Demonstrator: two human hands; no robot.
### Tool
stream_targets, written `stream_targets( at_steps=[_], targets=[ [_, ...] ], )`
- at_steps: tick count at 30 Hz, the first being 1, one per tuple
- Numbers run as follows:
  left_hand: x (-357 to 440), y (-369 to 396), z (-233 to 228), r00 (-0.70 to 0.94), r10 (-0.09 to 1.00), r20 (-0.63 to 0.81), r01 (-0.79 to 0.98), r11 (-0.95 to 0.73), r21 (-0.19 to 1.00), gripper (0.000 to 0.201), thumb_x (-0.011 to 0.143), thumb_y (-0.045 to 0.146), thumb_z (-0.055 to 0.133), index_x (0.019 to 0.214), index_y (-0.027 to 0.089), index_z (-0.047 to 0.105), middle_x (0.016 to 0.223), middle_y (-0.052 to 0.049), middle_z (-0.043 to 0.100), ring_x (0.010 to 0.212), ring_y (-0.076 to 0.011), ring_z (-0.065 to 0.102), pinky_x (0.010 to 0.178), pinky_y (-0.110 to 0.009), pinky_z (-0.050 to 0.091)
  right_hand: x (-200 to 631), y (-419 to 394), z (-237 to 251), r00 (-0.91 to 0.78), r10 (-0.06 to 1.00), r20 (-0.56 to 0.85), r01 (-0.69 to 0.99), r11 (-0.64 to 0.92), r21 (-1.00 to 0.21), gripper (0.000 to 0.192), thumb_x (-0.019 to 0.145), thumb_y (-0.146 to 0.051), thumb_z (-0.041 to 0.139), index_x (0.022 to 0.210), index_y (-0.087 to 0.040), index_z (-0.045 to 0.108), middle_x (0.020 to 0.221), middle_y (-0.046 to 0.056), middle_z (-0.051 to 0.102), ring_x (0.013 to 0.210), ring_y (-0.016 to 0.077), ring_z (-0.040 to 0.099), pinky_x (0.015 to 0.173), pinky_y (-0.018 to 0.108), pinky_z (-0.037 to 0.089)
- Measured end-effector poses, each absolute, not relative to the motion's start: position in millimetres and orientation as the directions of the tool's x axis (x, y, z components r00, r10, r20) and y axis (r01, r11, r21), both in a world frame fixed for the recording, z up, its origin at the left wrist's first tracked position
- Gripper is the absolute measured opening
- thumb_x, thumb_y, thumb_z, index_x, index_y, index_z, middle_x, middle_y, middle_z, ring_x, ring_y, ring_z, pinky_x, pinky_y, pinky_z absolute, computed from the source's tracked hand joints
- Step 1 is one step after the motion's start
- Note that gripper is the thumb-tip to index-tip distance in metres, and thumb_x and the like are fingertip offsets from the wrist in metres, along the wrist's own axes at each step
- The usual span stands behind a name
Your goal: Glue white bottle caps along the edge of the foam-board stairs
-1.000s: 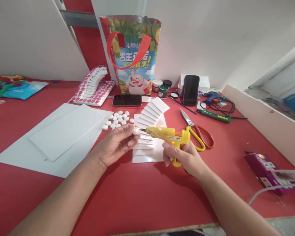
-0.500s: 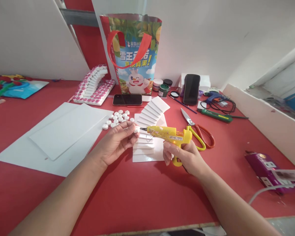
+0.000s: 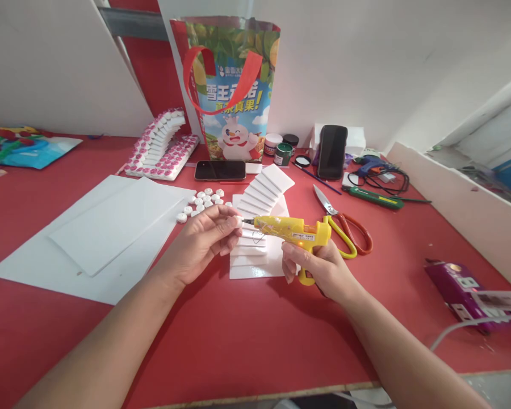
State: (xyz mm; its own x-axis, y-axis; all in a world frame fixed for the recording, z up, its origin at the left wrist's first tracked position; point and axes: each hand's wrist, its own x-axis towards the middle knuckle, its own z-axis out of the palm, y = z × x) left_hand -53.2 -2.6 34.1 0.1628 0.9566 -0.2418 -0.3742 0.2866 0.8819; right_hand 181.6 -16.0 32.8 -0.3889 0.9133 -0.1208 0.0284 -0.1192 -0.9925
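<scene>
My right hand [image 3: 317,270] grips a yellow glue gun [image 3: 292,230] by its handle, nozzle pointing left. My left hand [image 3: 202,241] pinches a small white bead [image 3: 237,222] between thumb and fingers, right at the nozzle tip. Under both lies a white stepped foam model [image 3: 259,227] on its base sheet. A cluster of several loose white beads [image 3: 202,203] sits on the red table [image 3: 247,335] just beyond my left hand.
Large white foam sheets [image 3: 97,227] lie at left. Red-handled scissors [image 3: 344,227] rest right of the gun. A phone [image 3: 220,170] lies flat, another phone [image 3: 331,152] stands upright. A printed bag [image 3: 232,91], a pink-trimmed stair model [image 3: 162,150], paint jars [image 3: 283,153] and a purple box [image 3: 460,289] stand around.
The bead in my left hand has been kept at the glue gun's nozzle. Both hands shifted only slightly; the view tilted a little.
</scene>
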Motion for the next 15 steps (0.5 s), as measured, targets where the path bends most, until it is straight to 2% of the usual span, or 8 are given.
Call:
stream_targets(
  at_steps=[8,15],
  targets=[
    [-55.6,-4.9,33.2,0.151,0.983,-0.104,-0.28,0.144,0.949,0.025,0.08,0.023,0.083,0.1,0.015,0.07,0.079,-0.003,0.07,0.063,-0.0116,0.062,0.053,-0.021,0.048,180.9,-15.9,35.2,-0.38,0.919,-0.105,0.017,-0.106,-0.994,0.049,0.087,-0.056,0.073,0.059,-0.016,0.062,0.054,0.002,0.061,0.049,0.0122,0.057,0.05,0.025,0.041],
    [-55.6,-2.2,32.8,0.034,0.999,-0.016,-0.093,0.019,0.996,0.021,0.079,0.026,0.084,0.091,0.016,0.071,0.074,0.0,0.066,0.058,-0.011,0.058,0.054,-0.023,0.048,186.7,-15.9,32.0,-0.384,0.921,-0.07,-0.005,-0.078,-0.997,0.048,0.09,-0.053,0.071,0.06,-0.017,0.06,0.057,0.002,0.061,0.052,0.0138,0.059,0.053,0.028,0.041]
  ],
)
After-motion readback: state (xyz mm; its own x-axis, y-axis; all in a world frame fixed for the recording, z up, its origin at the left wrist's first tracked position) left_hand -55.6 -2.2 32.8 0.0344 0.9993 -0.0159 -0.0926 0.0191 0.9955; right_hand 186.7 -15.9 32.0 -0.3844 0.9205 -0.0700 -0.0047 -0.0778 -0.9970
